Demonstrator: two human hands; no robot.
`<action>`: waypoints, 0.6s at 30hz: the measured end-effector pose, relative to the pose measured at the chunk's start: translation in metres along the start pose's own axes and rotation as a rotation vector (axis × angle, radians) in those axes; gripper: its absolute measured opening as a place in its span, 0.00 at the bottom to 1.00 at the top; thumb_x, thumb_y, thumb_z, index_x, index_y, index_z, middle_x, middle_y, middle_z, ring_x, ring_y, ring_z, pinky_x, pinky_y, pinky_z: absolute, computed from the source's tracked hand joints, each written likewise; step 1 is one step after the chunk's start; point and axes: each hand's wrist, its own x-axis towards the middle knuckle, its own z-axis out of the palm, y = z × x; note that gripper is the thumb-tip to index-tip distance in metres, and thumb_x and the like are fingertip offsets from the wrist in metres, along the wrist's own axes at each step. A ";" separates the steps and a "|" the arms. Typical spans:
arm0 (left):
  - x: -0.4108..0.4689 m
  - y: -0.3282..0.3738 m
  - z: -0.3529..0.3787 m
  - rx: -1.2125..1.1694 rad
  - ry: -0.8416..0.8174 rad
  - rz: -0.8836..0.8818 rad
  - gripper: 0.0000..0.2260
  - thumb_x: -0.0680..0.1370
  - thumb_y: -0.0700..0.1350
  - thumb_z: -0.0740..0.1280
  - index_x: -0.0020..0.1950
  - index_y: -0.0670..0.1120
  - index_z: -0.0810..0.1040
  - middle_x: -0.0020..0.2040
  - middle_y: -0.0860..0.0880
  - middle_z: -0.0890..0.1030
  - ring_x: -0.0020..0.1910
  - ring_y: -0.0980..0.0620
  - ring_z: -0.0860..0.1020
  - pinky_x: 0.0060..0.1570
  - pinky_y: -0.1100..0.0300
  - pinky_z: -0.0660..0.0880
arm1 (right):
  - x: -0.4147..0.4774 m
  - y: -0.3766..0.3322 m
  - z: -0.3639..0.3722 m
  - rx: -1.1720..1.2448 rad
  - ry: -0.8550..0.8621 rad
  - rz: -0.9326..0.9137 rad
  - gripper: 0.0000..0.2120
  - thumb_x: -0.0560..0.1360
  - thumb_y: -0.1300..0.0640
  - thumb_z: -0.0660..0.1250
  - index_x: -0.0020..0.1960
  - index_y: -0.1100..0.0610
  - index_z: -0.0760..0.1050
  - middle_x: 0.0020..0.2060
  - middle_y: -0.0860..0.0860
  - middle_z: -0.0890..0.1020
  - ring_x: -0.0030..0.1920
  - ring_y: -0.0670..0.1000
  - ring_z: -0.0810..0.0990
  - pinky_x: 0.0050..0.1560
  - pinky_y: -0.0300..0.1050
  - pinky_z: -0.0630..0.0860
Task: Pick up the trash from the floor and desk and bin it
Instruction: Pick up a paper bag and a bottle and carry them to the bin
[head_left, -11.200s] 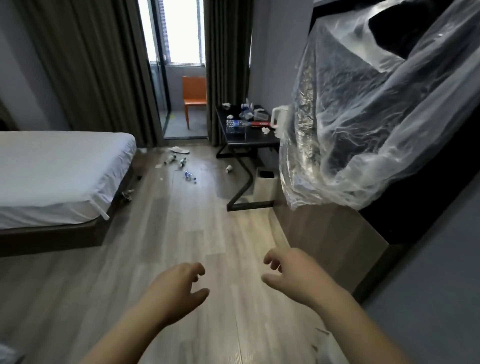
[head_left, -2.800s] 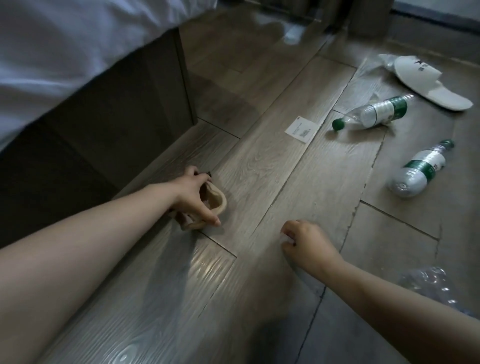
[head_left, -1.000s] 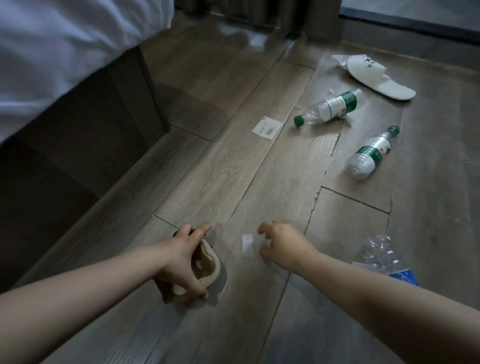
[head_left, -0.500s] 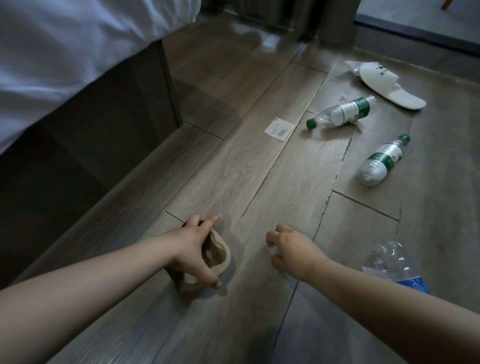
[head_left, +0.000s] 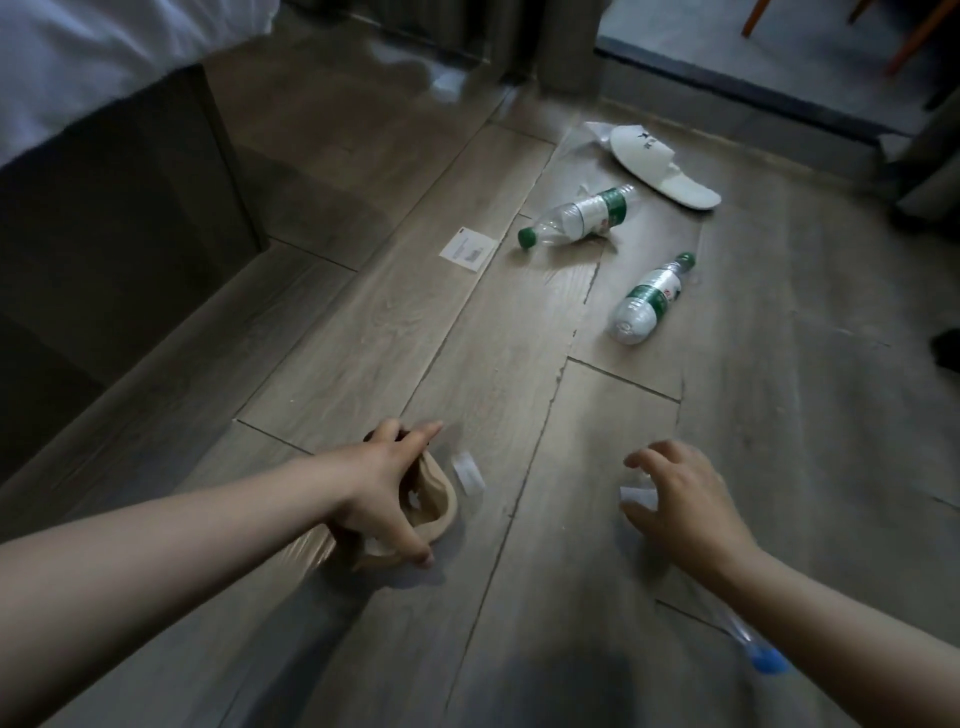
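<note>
On the wooden floor, my left hand (head_left: 374, 499) grips a squashed beige paper cup (head_left: 434, 501). A small white scrap (head_left: 467, 470) lies on the floor just right of the cup. My right hand (head_left: 685, 499) hovers further right with fingers spread, over a crushed clear plastic bottle (head_left: 748, 639) with a blue part, mostly hidden under my forearm. Something white shows by its thumb. Two clear bottles with green labels, one (head_left: 582, 215) and another (head_left: 647, 301), lie farther ahead, with a white paper slip (head_left: 467, 249) to their left.
A dark bed frame (head_left: 104, 234) with white bedding runs along the left. A white slipper (head_left: 660, 166) on a plastic wrapper lies beyond the bottles. Orange chair legs (head_left: 904, 31) stand past the door sill at the top right. A dark object (head_left: 948, 348) sits at the right edge.
My right hand has moved right from beside the cup and spread its fingers over the crushed bottle. The white scrap shows on the floor again. My left hand keeps hold of the cup.
</note>
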 end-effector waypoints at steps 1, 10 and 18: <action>0.000 0.004 0.001 0.009 -0.003 0.014 0.62 0.53 0.68 0.76 0.74 0.66 0.36 0.71 0.57 0.52 0.67 0.47 0.67 0.56 0.56 0.73 | -0.004 0.008 -0.002 0.003 0.005 0.036 0.23 0.74 0.51 0.70 0.67 0.51 0.71 0.65 0.50 0.70 0.67 0.52 0.66 0.66 0.48 0.66; 0.000 0.016 0.018 0.078 -0.045 0.054 0.61 0.55 0.67 0.77 0.74 0.66 0.36 0.70 0.55 0.53 0.67 0.48 0.67 0.60 0.56 0.74 | -0.010 0.032 0.003 0.182 -0.081 0.228 0.43 0.71 0.56 0.73 0.78 0.53 0.52 0.71 0.55 0.64 0.66 0.57 0.70 0.64 0.50 0.72; -0.002 0.006 0.023 0.116 0.003 -0.001 0.61 0.56 0.67 0.76 0.74 0.64 0.36 0.73 0.53 0.51 0.67 0.47 0.65 0.62 0.56 0.72 | 0.001 0.026 0.006 0.144 -0.057 0.259 0.38 0.76 0.60 0.66 0.79 0.56 0.47 0.72 0.58 0.63 0.67 0.58 0.69 0.66 0.54 0.70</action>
